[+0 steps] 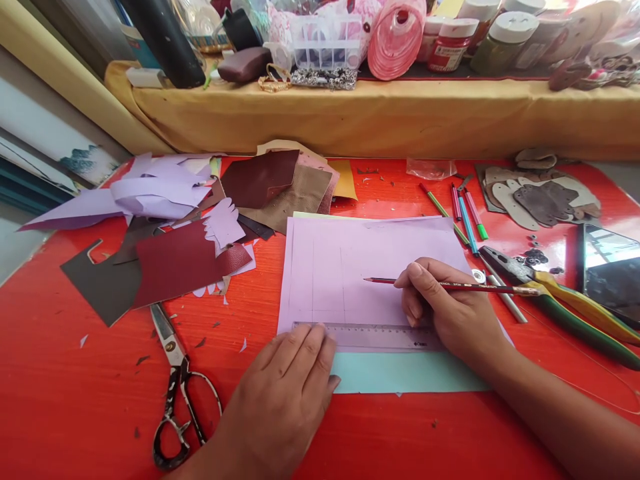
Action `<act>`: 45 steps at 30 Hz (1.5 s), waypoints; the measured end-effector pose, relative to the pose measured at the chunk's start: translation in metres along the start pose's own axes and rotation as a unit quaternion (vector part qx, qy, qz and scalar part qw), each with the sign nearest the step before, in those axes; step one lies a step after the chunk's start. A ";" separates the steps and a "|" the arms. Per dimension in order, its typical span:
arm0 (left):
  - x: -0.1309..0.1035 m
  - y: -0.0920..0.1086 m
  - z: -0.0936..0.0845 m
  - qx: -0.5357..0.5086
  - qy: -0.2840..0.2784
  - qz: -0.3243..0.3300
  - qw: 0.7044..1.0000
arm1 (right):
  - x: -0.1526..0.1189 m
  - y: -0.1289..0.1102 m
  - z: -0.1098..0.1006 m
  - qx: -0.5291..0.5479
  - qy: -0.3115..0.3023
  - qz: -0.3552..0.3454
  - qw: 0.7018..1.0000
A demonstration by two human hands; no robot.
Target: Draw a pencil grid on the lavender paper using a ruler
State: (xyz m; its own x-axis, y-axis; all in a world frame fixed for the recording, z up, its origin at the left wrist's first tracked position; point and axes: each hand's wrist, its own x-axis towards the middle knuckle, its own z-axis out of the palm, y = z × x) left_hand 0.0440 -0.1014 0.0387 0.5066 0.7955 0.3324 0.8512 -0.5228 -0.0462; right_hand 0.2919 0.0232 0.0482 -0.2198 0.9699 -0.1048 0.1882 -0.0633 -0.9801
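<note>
My right hand (440,303) grips a dark red pencil (480,288), its sharpened tip pointing left over a sheet of lilac paper (380,250). Thin pencil lines run up and across the left part of that sheet. A clear plastic ruler (380,337) lies along the lower part of the paper. My left hand (297,383) rests flat on the ruler's left end, fingers stretched out and holding nothing. Under the lilac sheet, a strip of light blue-green paper (410,373) shows at the front. The lower fingers of my right hand rest near the ruler's right part.
Large scissors (175,380) lie left, below leather pieces (185,260) and lilac paper scraps (155,190). Pliers (560,293), several felt-tip pens (465,213) and a phone (613,267) are at the right. Jars (453,43) stand on the cloth-covered ledge (350,117) behind.
</note>
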 end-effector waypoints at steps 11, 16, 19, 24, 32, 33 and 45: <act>0.004 -0.001 0.003 0.002 -0.011 -0.024 1.000 | -0.001 0.000 -0.001 0.000 -0.009 -0.002 1.000; 0.003 -0.004 0.007 0.007 -0.012 -0.024 1.000 | -0.001 0.000 0.000 0.012 -0.009 -0.004 1.000; 0.002 -0.008 0.009 -0.004 -0.006 -0.017 1.000 | -0.001 -0.001 0.000 0.019 -0.008 -0.004 1.000; 0.003 -0.017 0.007 -0.062 0.009 0.030 0.998 | -0.001 -0.003 0.000 0.020 -0.013 -0.019 1.000; 0.005 -0.016 0.005 -0.110 0.016 0.008 0.994 | -0.002 0.000 0.000 0.016 -0.018 -0.024 0.999; 0.004 -0.014 0.006 -0.100 0.016 0.008 0.995 | -0.002 0.000 0.000 0.018 -0.018 -0.026 0.999; 0.002 -0.016 0.015 -0.120 -0.012 0.034 0.992 | -0.002 0.000 0.001 0.005 -0.021 -0.038 0.999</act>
State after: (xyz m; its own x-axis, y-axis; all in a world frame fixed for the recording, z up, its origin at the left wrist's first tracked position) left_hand 0.0333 -0.0862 0.0258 0.5670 0.7618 0.3132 0.7596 -0.6307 0.1588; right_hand 0.2912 0.0212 0.0479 -0.2733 0.9612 -0.0364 0.1606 0.0083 -0.9870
